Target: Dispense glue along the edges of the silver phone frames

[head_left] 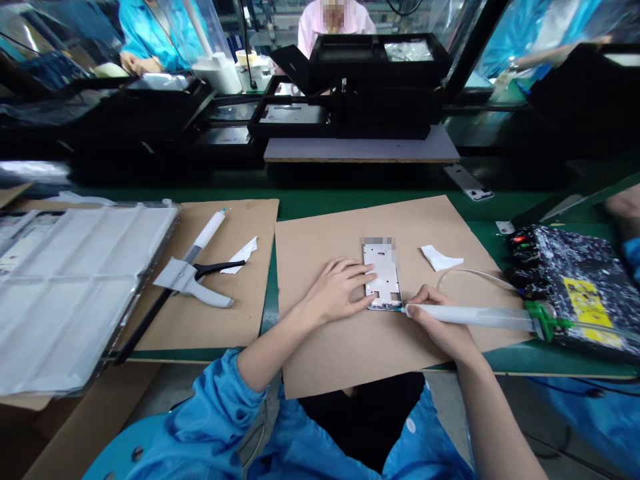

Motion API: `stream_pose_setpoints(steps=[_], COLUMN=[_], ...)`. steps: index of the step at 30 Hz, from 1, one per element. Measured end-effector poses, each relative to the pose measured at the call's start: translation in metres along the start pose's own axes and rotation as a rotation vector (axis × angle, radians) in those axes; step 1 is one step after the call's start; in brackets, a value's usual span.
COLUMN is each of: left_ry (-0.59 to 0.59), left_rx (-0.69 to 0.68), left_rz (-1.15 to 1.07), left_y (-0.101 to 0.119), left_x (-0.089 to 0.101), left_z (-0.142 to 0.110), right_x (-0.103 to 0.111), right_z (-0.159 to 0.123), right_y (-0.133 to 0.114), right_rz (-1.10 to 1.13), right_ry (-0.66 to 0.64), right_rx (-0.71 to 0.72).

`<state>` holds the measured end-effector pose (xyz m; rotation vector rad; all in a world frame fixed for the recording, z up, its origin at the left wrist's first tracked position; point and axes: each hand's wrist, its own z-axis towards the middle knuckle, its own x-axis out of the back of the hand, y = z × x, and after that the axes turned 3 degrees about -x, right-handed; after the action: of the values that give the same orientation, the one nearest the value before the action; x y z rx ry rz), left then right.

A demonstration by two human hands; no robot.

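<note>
Left hand [340, 291] steadies the phone frame [383, 275]; right hand [440, 327], just beside it, grips a syringe [473, 316]. Keep its tip low and even along the frame's edge.

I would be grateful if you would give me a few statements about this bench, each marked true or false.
1. The right hand holds the syringe. True.
2. The left hand is lifted clear of the silvery plate. False: the left hand's fingers lie on the plate.
3. The syringe's tip is at the plate's near edge. True.
4. The speckled box stands left of the plate. False: the speckled box stands to its right.
</note>
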<state>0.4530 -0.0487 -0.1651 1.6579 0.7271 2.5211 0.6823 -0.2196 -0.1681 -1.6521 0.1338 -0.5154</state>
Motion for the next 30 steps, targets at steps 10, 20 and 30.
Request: stream_pose_setpoints(steps=[10,20,30], left_ry=[-0.012,0.02,0.004], left_rx=[0.007,-0.023,-0.003], left_rz=[-0.03,-0.028,-0.036], left_y=[-0.0014,-0.0027,-0.0021], left_x=[0.0011,0.0,0.0008], left_z=[0.0006,-0.0005,0.0001], right_x=[0.0004,0.0021,0.0015], right_z=[-0.0001,0.0,0.0008], right_y=[0.0,0.004,0.0051], right_rz=[-0.011,-0.001,-0.008], right_ry=[0.004,0.004,0.016], right_rx=[-0.009,-0.026,0.005])
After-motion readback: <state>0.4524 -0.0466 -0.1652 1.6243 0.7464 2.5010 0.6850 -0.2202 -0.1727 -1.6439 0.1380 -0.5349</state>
